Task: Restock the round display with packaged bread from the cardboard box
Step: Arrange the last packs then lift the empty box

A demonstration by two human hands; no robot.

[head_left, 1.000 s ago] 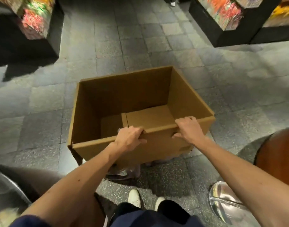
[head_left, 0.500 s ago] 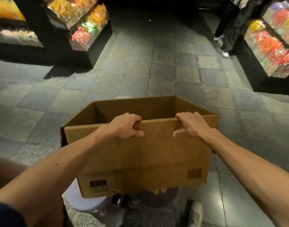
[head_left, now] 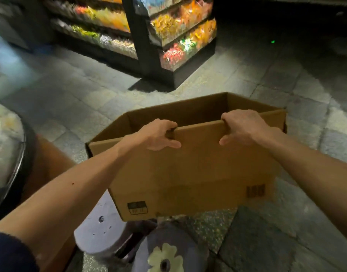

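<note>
Both our left hand [head_left: 159,135] and right hand [head_left: 242,127] curl over the near rim of the cardboard box [head_left: 188,173], lifted off the floor; it seems emptied, so carrying it away looks next.

cardboard box [head_left: 188,173]: 1, open at the top
printed marks on its near wall: 2, a dark label [head_left: 137,208] at the lower left and a striped mark [head_left: 255,190] at the lower right
hands on the box's near rim: 2, left hand [head_left: 159,136] and right hand [head_left: 243,126]
dark sleeve [head_left: 11,252]: 1, on the left arm
round display [head_left: 24,154]: 1, partly in view at the left edge
dark shelf unit [head_left: 141,55]: 1; stocked tiers on its right face: 3; packets too blurred to count
green light spot [head_left: 272,41]: 1
pale round object [head_left: 98,234] below the box: 1
flower print [head_left: 164,260]: 1
</note>
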